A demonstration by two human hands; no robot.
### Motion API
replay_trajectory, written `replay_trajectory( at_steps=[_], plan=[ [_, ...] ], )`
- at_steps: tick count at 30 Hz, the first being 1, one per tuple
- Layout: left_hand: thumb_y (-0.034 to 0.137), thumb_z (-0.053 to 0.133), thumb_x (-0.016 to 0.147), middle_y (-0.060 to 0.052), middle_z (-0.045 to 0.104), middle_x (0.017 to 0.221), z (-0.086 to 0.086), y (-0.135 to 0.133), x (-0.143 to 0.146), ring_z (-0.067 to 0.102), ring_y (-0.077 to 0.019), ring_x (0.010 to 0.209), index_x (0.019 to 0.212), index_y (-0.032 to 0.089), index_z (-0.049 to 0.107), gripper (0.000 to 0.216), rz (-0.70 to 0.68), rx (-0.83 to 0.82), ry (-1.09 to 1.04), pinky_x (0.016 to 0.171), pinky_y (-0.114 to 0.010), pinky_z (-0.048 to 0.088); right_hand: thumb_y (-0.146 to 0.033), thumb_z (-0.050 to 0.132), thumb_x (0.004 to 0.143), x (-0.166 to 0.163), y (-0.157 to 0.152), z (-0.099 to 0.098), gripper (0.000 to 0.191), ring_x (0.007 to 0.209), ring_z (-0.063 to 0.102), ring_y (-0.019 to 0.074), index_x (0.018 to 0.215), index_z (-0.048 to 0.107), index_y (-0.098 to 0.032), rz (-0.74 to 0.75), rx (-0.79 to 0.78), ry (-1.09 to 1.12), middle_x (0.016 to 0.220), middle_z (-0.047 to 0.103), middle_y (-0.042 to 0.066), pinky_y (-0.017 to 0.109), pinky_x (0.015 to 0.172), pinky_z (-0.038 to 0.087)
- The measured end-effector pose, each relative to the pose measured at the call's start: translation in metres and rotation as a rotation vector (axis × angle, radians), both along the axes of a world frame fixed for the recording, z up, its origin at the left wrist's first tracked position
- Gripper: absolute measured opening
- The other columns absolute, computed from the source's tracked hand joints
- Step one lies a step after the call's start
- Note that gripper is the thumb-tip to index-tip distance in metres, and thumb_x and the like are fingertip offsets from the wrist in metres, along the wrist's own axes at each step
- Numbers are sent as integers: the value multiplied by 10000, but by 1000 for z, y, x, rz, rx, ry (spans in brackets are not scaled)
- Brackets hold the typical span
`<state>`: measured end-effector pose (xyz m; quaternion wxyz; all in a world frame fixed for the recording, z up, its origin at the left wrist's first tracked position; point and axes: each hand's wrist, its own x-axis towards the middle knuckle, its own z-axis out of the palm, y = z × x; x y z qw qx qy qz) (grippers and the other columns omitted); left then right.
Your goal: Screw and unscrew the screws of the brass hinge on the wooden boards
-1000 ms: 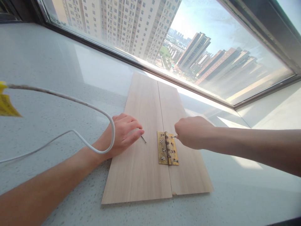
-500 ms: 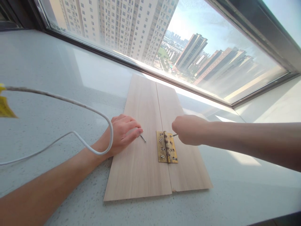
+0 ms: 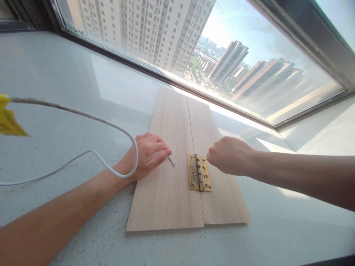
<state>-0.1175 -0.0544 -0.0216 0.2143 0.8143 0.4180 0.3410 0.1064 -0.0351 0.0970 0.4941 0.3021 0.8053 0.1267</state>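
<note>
The right hand (image 3: 227, 155) hides part of a slim shaft (image 3: 205, 160); whether the left hand (image 3: 151, 151) grips the screw (image 3: 172, 162) is unclear. The yellow tag (image 3: 11, 122) (print blurred) is cut off at left.

My left forearm (image 3: 69, 201) reaches in from the near left, its wrist (image 3: 123, 168) fairly straight. My left hand (image 3: 148, 155) is palm down, fingers bent, its thumb (image 3: 160, 157) pointing right; the thumb and index tips perhaps meet. My right forearm (image 3: 296, 175) comes in from the right, almost level, and my right hand (image 3: 229, 155) is curled into a fist, knuckles toward the left.
</note>
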Motion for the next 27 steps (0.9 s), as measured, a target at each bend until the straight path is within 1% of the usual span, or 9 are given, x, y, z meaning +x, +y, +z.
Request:
replay_trajectory(
  at_steps=[5, 8, 11, 14, 18, 20, 22, 24, 27],
  plan=[
    [407, 408, 907, -41, 668, 953, 1, -1, 0, 548, -208, 933, 832, 216, 701, 358, -3, -3, -10, 891, -396, 359, -116, 576, 741, -7, 0, -2, 159, 578, 554, 176, 586, 599, -144, -247, 59, 66, 549, 533, 56, 299, 527, 340],
    [401, 418, 906, -32, 668, 951, 0, 0, 1, 546, -203, 935, 830, 220, 702, 345, 0, 0, -16, 895, -396, 349, -234, 582, 779, -11, 2, -3, 172, 626, 574, 195, 641, 627, -143, -432, 107, 92, 615, 557, 81, 310, 544, 359],
    [400, 417, 908, -26, 666, 960, -1, 0, 1, 543, -200, 934, 833, 222, 704, 345, 7, -3, -16, 894, -395, 344, -308, 590, 775, -15, 7, -5, 183, 667, 584, 216, 712, 651, -147, -606, 140, 94, 679, 574, 97, 313, 546, 374],
    [404, 415, 907, -24, 664, 958, -1, 0, 1, 544, -198, 930, 820, 220, 705, 354, 11, -7, -12, 882, -385, 349, -334, 578, 777, -15, 14, -5, 210, 641, 577, 212, 771, 665, -142, -701, 128, 77, 675, 573, 94, 310, 528, 381],
    [403, 425, 905, -18, 665, 957, -2, 0, 2, 546, -194, 929, 817, 226, 708, 345, 19, -2, -7, 886, -382, 346, -317, 511, 812, -15, 21, -4, 264, 532, 536, 165, 711, 676, -137, -839, 40, 54, 586, 548, 64, 300, 500, 380],
    [400, 430, 903, -18, 667, 950, -2, 0, 2, 547, -193, 926, 821, 227, 708, 337, 19, 0, -7, 885, -379, 347, -304, 500, 812, -16, 22, -1, 273, 516, 528, 158, 693, 671, -128, -860, 12, 56, 582, 554, 65, 302, 494, 381],
    [398, 435, 900, -22, 668, 944, -3, 1, 1, 549, -193, 921, 824, 225, 706, 331, 16, 5, -7, 878, -374, 354, -280, 534, 780, -17, 20, 2, 216, 534, 536, 161, 720, 663, -116, -835, 8, 75, 619, 575, 73, 298, 490, 382],
    [394, 437, 899, -24, 668, 943, -3, 1, 1, 551, -191, 919, 828, 223, 705, 325, 13, 9, -8, 874, -366, 361, -221, 579, 722, -18, 17, 6, 135, 579, 550, 166, 769, 653, -117, -768, 18, 112, 700, 600, 82, 286, 485, 374],
    [384, 434, 901, -21, 666, 941, -3, 0, 1, 549, -185, 920, 835, 224, 704, 320, 18, 5, -8, 880, -358, 365, -114, 577, 664, -16, 11, 10, 152, 677, 565, 192, 801, 635, -140, -634, 57, 173, 831, 611, 93, 285, 490, 356]
  ],
)
